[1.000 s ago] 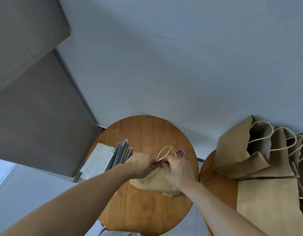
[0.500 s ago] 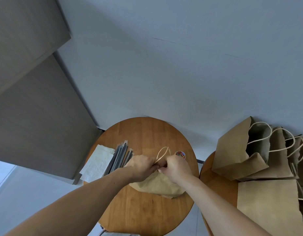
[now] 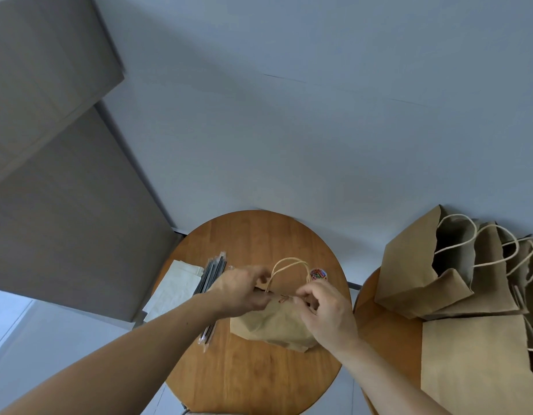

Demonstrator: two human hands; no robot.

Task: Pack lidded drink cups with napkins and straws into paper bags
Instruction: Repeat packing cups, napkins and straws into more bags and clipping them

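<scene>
A: Where's the paper bag (image 3: 274, 324)?
B: On the round bench (image 3: 259, 384), top folded over. My left hand (image 3: 238, 290) grips the fold; my right hand (image 3: 322, 310) pinches what looks like a paper clip (image 3: 281, 299) there.
A: Advice?
B: Hold the fold flat and slide the clip fully on.

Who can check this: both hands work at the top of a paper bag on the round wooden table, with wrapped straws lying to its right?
No. The head view shows the wrapped straws left of the paper bag; the left hand and right hand do work at its top on the round wooden table.
</scene>
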